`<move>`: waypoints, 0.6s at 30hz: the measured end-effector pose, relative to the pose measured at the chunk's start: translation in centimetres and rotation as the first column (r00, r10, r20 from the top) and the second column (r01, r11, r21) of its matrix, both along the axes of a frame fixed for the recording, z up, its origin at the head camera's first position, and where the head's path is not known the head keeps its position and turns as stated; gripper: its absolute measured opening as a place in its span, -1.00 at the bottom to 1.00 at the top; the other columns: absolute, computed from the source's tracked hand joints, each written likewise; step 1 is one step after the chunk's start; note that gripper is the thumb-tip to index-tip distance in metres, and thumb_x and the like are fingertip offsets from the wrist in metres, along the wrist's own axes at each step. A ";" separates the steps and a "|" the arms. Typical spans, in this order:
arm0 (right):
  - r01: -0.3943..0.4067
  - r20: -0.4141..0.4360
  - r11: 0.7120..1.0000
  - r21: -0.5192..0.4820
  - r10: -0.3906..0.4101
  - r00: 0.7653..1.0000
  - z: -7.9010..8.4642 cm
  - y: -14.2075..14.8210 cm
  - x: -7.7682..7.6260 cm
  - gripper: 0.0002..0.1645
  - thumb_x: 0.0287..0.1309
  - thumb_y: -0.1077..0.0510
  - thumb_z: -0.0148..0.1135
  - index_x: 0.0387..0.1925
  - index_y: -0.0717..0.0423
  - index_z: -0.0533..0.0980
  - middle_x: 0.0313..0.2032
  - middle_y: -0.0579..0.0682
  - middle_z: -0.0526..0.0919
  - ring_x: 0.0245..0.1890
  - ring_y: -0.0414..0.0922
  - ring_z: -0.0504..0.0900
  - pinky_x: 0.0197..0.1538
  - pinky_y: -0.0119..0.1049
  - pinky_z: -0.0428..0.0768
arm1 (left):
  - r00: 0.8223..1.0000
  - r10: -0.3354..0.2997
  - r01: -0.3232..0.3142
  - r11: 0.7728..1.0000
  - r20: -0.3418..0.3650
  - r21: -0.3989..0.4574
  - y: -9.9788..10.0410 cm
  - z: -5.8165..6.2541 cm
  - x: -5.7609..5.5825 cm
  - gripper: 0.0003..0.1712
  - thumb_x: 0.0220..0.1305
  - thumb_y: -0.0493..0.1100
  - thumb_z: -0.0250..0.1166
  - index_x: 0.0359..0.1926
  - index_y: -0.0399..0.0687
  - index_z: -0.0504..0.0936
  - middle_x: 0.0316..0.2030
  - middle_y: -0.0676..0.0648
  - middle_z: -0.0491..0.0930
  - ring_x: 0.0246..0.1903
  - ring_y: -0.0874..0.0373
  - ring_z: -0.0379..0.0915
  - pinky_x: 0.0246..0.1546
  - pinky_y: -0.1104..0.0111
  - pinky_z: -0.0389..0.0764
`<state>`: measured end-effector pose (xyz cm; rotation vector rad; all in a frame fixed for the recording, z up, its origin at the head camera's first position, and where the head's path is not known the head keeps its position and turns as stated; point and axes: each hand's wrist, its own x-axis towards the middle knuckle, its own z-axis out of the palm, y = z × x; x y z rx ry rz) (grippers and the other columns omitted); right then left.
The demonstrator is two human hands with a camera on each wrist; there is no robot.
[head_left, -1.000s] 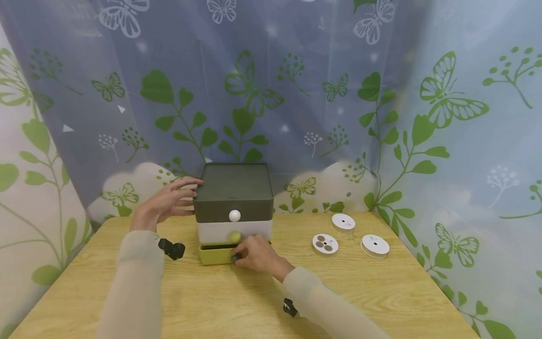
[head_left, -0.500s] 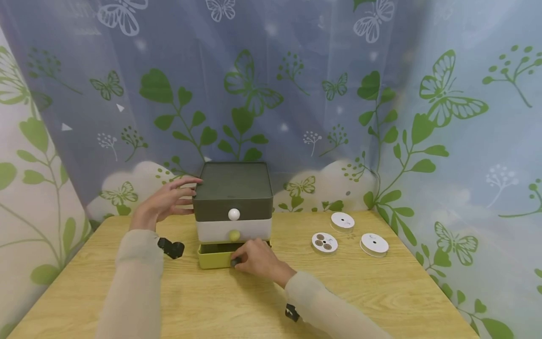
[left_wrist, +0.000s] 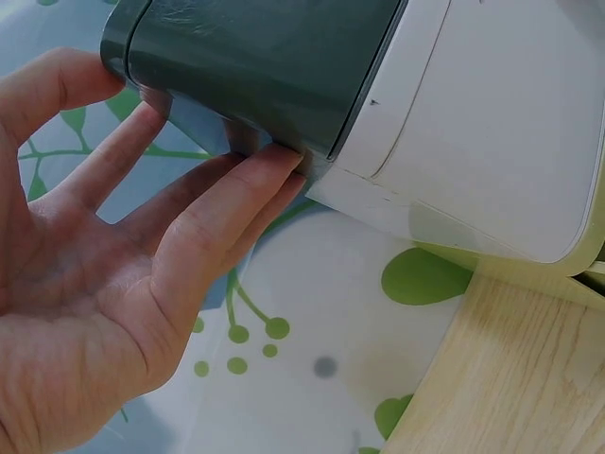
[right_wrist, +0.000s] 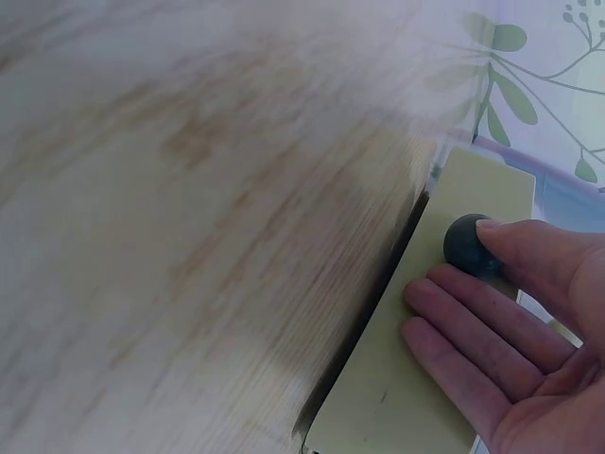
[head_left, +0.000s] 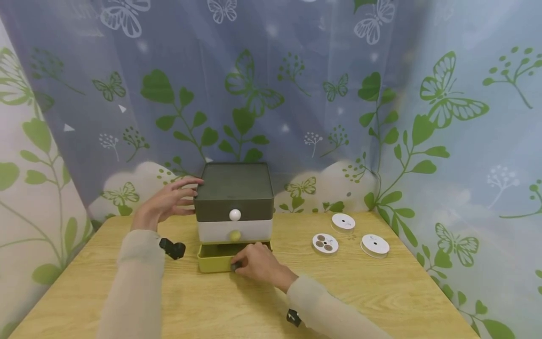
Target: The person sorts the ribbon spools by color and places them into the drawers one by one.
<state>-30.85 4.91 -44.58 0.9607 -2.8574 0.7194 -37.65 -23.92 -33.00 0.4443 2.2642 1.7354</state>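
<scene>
A small drawer unit with a dark green top tier, a white middle tier and a yellow-green bottom drawer stands on the table. That bottom drawer is pulled partway out, its dark inside showing behind the front panel. My right hand pinches its dark round knob between thumb and fingers, the other fingers lying along the drawer front. On the unit's left side, my left hand rests its spread fingertips against the dark green tier. A white knob and a yellow-green knob sit on the upper drawers.
Three white round spools lie on the wooden table to the right: a rear spool, a front-left spool with brown circles, and a right spool. A patterned curtain hangs behind the table.
My right hand has drawn the yellow-green bottom drawer further out toward me, showing more of its inside. My left hand keeps its place on the unit's side.
</scene>
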 end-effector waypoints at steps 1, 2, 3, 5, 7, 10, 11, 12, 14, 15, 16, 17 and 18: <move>-0.001 -0.003 1.000 0.000 0.001 1.000 0.0 0.0 0.0 -0.74 0.15 0.14 0.54 -0.09 -0.07 0.81 -0.35 -0.13 0.85 -0.59 -0.48 0.45 -0.56 -0.60 0.39 | 1.000 0.003 -0.003 1.000 0.002 -0.001 0.0 0.0 0.0 -0.34 0.61 -0.05 0.07 0.60 -0.02 0.14 0.51 -0.34 -0.03 0.49 -0.41 0.10 0.24 0.02 0.61; -0.001 -0.003 1.000 0.000 0.001 1.000 0.0 0.0 0.1 -0.74 0.15 0.14 0.54 -0.09 -0.07 0.81 -0.35 -0.13 0.85 -0.59 -0.48 0.45 -0.56 -0.60 0.39 | 1.000 0.004 -0.004 1.000 0.003 -0.001 0.0 -0.1 0.0 -0.33 0.61 -0.04 0.08 0.60 -0.02 0.14 0.50 -0.33 -0.01 0.48 -0.40 0.12 0.24 0.01 0.61; -0.002 -0.004 1.000 0.001 0.002 1.000 0.0 0.0 0.1 -0.74 0.15 0.14 0.54 -0.09 -0.07 0.81 -0.35 -0.13 0.85 -0.59 -0.48 0.45 -0.56 -0.60 0.38 | 1.000 0.004 -0.004 1.000 0.000 -0.003 0.1 -0.1 -0.1 -0.33 0.60 -0.04 0.08 0.60 -0.03 0.14 0.48 -0.32 0.02 0.46 -0.38 0.16 0.24 0.01 0.61; -0.004 -0.005 1.000 -0.002 0.004 1.000 0.0 0.0 0.2 -0.74 0.15 0.14 0.53 -0.08 -0.06 0.81 -0.35 -0.11 0.85 -0.60 -0.49 0.45 -0.57 -0.60 0.38 | 1.000 0.009 -0.009 1.000 0.002 -0.002 0.1 -0.2 -0.1 -0.33 0.60 -0.04 0.09 0.59 -0.02 0.16 0.43 -0.29 0.07 0.42 -0.34 0.22 0.23 0.02 0.61; -0.008 -0.008 1.000 -0.005 0.008 1.000 -0.1 0.0 0.2 -0.74 0.15 0.15 0.53 -0.08 -0.05 0.81 -0.35 -0.11 0.85 -0.61 -0.49 0.44 -0.58 -0.61 0.36 | 1.000 0.009 -0.009 1.000 -0.001 -0.003 0.1 -0.2 -0.1 -0.33 0.60 -0.04 0.09 0.60 -0.02 0.15 0.41 -0.27 0.09 0.40 -0.32 0.24 0.22 0.03 0.62; -0.013 -0.013 1.000 -0.008 0.013 1.000 -0.1 0.0 0.2 -0.74 0.15 0.15 0.53 -0.08 -0.04 0.81 -0.37 -0.10 0.85 -0.64 -0.48 0.41 -0.60 -0.60 0.34 | 1.000 0.013 -0.013 1.000 0.002 0.005 0.1 -0.2 -0.1 -0.34 0.60 -0.06 0.08 0.59 -0.02 0.16 0.42 -0.28 0.08 0.41 -0.33 0.22 0.20 0.04 0.63; -0.015 -0.016 1.000 -0.006 0.014 1.000 -0.2 0.0 0.2 -0.74 0.15 0.15 0.53 -0.08 -0.04 0.80 -0.38 -0.11 0.84 -0.65 -0.48 0.39 -0.60 -0.60 0.33 | 1.000 0.015 -0.015 1.000 0.004 0.005 0.2 -0.2 0.0 -0.35 0.60 -0.06 0.08 0.59 -0.02 0.16 0.44 -0.29 0.07 0.43 -0.34 0.20 0.19 0.05 0.64; -0.016 -0.017 1.000 -0.006 0.016 1.000 -0.2 0.0 0.2 -0.74 0.15 0.15 0.53 -0.08 -0.04 0.80 -0.40 -0.11 0.84 -0.66 -0.47 0.38 -0.61 -0.60 0.32 | 1.000 0.017 -0.017 1.000 0.007 0.007 0.2 -0.1 0.0 -0.35 0.61 -0.06 0.08 0.60 -0.01 0.16 0.45 -0.29 0.05 0.44 -0.35 0.18 0.19 0.05 0.64; -0.019 -0.018 1.000 -0.007 0.019 1.000 -0.2 0.0 0.2 -0.74 0.16 0.16 0.53 -0.08 -0.04 0.80 -0.41 -0.11 0.84 -0.68 -0.47 0.36 -0.62 -0.60 0.31 | 1.000 0.017 -0.017 1.000 0.011 0.009 0.1 -0.1 0.0 -0.35 0.61 -0.07 0.08 0.60 -0.02 0.16 0.48 -0.31 0.02 0.47 -0.38 0.13 0.20 0.04 0.64; -0.021 -0.021 1.000 -0.007 0.021 1.000 -0.2 0.0 0.1 -0.74 0.16 0.16 0.53 -0.08 -0.04 0.80 -0.41 -0.11 0.84 -0.68 -0.47 0.36 -0.62 -0.60 0.31 | 1.000 0.018 -0.018 1.000 0.013 0.012 0.1 -0.1 0.1 -0.35 0.61 -0.07 0.08 0.60 -0.02 0.16 0.49 -0.32 0.01 0.48 -0.39 0.11 0.21 0.03 0.63; -0.024 -0.026 1.000 -0.008 0.024 0.999 -0.2 0.0 0.1 -0.74 0.16 0.16 0.53 -0.08 -0.04 0.81 -0.41 -0.11 0.84 -0.68 -0.47 0.35 -0.62 -0.60 0.31 | 1.000 0.016 -0.016 1.000 0.013 0.013 0.1 0.0 0.1 -0.34 0.60 -0.08 0.08 0.60 -0.02 0.15 0.49 -0.34 0.00 0.49 -0.40 0.09 0.23 0.02 0.62; -0.026 -0.031 1.000 -0.008 0.026 0.999 -0.2 0.0 0.1 -0.74 0.16 0.16 0.52 -0.09 -0.03 0.81 -0.42 -0.11 0.84 -0.68 -0.47 0.34 -0.62 -0.61 0.30 | 1.000 0.012 -0.012 1.000 0.010 0.011 0.1 0.0 0.1 -0.34 0.61 -0.08 0.07 0.60 -0.02 0.14 0.50 -0.35 -0.01 0.50 -0.41 0.07 0.25 0.00 0.60; -0.029 -0.035 1.000 -0.009 0.029 0.999 -0.1 0.0 0.0 -0.75 0.16 0.16 0.52 -0.09 -0.03 0.81 -0.42 -0.10 0.83 -0.68 -0.47 0.34 -0.62 -0.61 0.30 | 1.000 0.010 -0.010 1.000 0.008 0.013 0.1 0.1 0.0 -0.33 0.61 -0.08 0.08 0.61 -0.03 0.13 0.51 -0.36 -0.02 0.51 -0.42 0.06 0.27 -0.03 0.58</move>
